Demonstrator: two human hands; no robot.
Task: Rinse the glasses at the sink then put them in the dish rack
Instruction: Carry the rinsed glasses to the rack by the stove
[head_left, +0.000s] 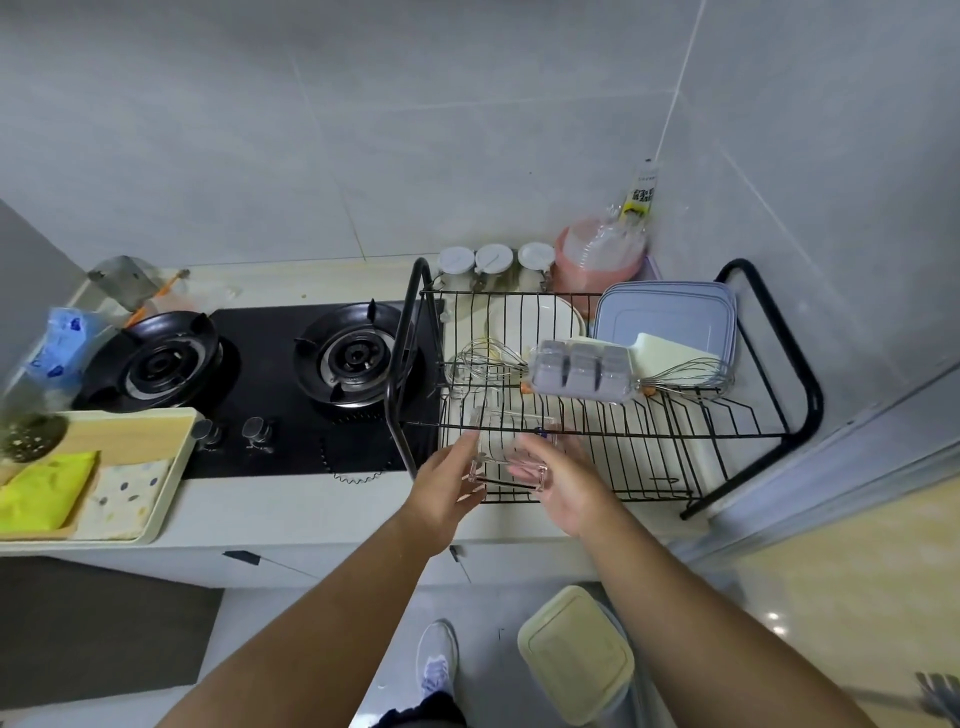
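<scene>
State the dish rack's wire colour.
The dish rack is black, clearest in the head view.

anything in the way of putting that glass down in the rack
Nothing visible. The left hand and right hand hold the glass at the front left corner of the dish rack, where the wires are bare; the whisk and ice tray lie farther back.

dish rack (812, 395) is finished black; glass (511, 449) is left clear; cloth (44, 493) is dyed lime; towel (127, 493) is dotted blue on cream.
</scene>
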